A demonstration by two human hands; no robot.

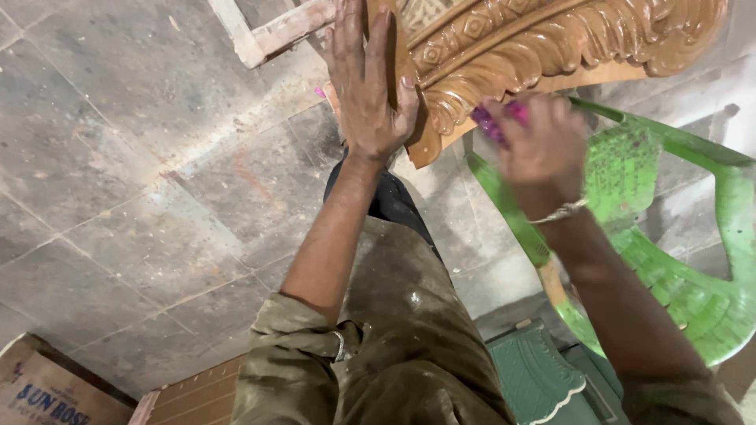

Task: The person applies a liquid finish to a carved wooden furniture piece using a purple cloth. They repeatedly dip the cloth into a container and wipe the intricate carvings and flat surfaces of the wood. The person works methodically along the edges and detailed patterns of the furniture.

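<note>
Carved wooden panel (543,47) is propped over a green plastic chair (693,260), above the tiled floor (142,197). Left hand (366,86) is laid flat on the panel's edge, fingers apart. Right hand (543,149), blurred, is clamped on a pink object (492,122) at the carved lower border.

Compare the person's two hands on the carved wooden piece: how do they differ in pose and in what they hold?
The left hand lies flat and open, fingers spread, on the carved wooden piece near its left end; the right hand is curled around a small pink thing at the lower edge. The left hand looks sharp, the right hand blurred. Only the right wrist wears a metal bracelet. Both touch the same carving.
</note>
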